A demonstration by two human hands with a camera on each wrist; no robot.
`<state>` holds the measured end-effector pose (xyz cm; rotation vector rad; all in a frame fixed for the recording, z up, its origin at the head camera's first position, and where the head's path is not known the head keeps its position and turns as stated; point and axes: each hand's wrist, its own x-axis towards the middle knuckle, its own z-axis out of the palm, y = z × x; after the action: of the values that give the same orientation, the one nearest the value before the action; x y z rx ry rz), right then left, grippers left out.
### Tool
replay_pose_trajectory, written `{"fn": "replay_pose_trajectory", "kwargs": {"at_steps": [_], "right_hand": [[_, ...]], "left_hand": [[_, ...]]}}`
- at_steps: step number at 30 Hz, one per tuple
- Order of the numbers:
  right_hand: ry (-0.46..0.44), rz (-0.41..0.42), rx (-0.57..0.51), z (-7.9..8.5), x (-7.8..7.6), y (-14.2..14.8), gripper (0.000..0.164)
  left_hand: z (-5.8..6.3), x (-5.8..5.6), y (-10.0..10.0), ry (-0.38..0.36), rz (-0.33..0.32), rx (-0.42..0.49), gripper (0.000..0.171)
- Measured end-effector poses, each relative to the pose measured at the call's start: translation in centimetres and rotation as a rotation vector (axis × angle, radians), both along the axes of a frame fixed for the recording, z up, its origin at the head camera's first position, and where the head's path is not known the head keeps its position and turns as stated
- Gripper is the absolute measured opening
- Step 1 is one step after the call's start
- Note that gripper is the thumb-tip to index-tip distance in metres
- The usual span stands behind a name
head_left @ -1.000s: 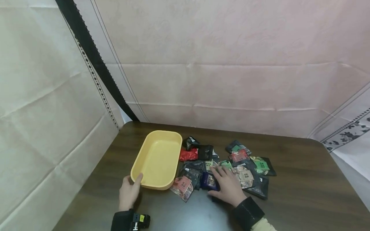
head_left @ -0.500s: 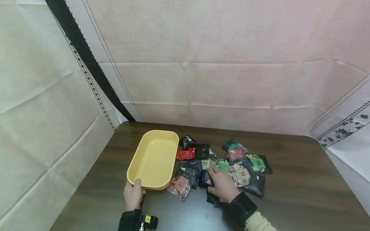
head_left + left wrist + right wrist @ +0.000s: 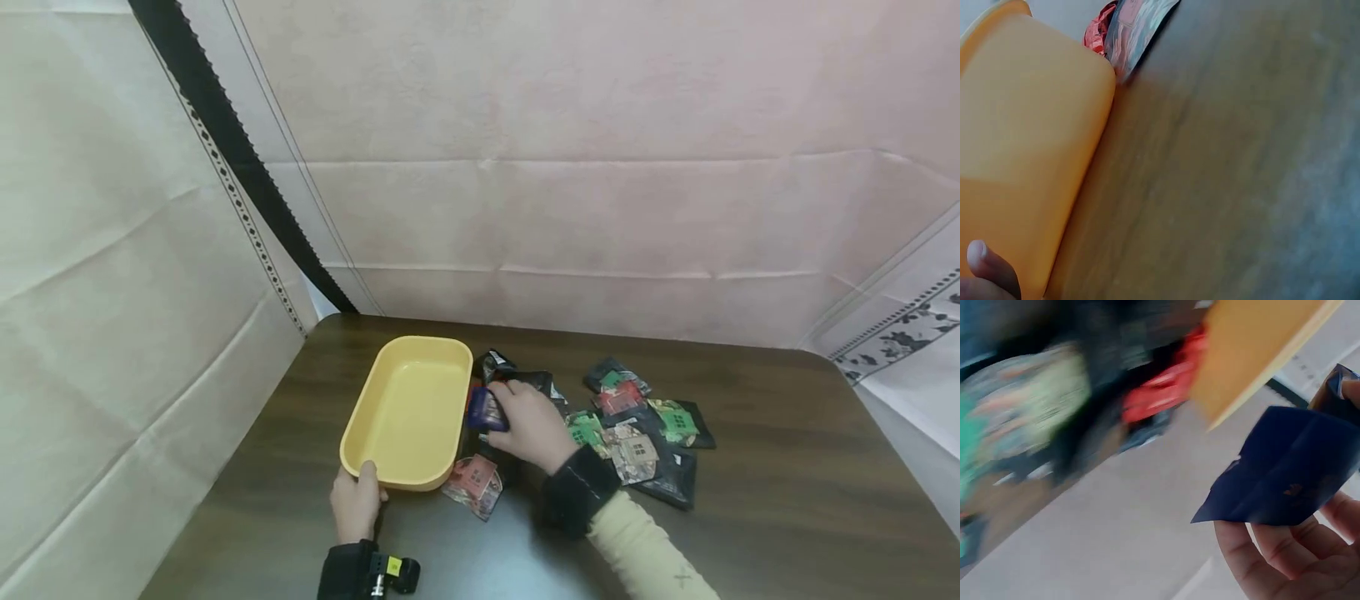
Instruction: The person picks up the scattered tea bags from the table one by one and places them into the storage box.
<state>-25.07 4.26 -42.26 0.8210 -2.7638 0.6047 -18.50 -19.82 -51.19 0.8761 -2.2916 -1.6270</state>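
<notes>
A yellow plastic tray [image 3: 411, 408] sits at the left of the table, its inside bare. At its near left corner my left hand [image 3: 356, 504] grips the rim, thumb on top; the left wrist view shows the tray's outer wall [image 3: 1029, 112] with fingertips beside it. My right hand [image 3: 534, 427] holds a small dark blue packet [image 3: 486, 410] up beside the tray's right rim. In the right wrist view, fingers and thumb clasp this packet [image 3: 1291, 465]. Below the right hand lie black packets, partly hidden, and one with a pink label [image 3: 476, 479].
Several dark packets with labels, among them a green-labelled one [image 3: 677, 423] and a red-labelled one [image 3: 621, 398], lie piled on the brown table [image 3: 772, 467] to the right. Pale cloth [image 3: 585, 208] hangs behind the table and at its left.
My right hand has taken up the blue packet and carried it left and away from me towards the tray. My left hand has come to grip the tray's near rim more firmly.
</notes>
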Motion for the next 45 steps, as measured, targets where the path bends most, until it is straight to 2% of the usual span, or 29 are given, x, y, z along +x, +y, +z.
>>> {"fn": "replay_pose_trajectory", "kwargs": {"at_steps": [7,13,15,22,28,32,38,45], "right_hand": [[-0.02,0.076,0.1,0.6,-0.5,-6.0,0.065],[-0.004,0.105,0.221,0.2,-0.8,-9.8,0.061],[-0.009,0.119,0.244,-0.1,-0.8,-10.6,0.062],[-0.065,0.126,0.275,-1.3,-0.3,-10.5,0.088],[-0.037,0.108,0.259,-1.2,0.0,-8.8,0.081],[-0.037,0.083,0.249,-1.3,-0.1,-6.4,0.079],[0.006,-0.012,0.187,-2.1,-0.5,0.4,0.079],[-0.025,-0.215,0.191,-3.6,0.7,8.6,0.078]], "left_hand": [[0.0,-0.3,0.3,-0.006,-0.002,-0.036,0.027],[0.1,-0.4,0.0,-0.005,0.005,-0.038,0.025],[0.1,-0.3,-0.1,0.001,0.008,-0.042,0.023],[-0.1,-0.4,0.2,-0.007,-0.014,-0.046,0.027],[-0.1,-0.5,0.0,-0.018,-0.007,-0.027,0.032],[0.0,-0.4,-0.4,-0.014,0.018,-0.043,0.03],[0.1,-0.5,-0.6,-0.019,0.028,-0.046,0.024],[0.0,-0.6,-0.5,-0.048,0.013,-0.05,0.026]]}}
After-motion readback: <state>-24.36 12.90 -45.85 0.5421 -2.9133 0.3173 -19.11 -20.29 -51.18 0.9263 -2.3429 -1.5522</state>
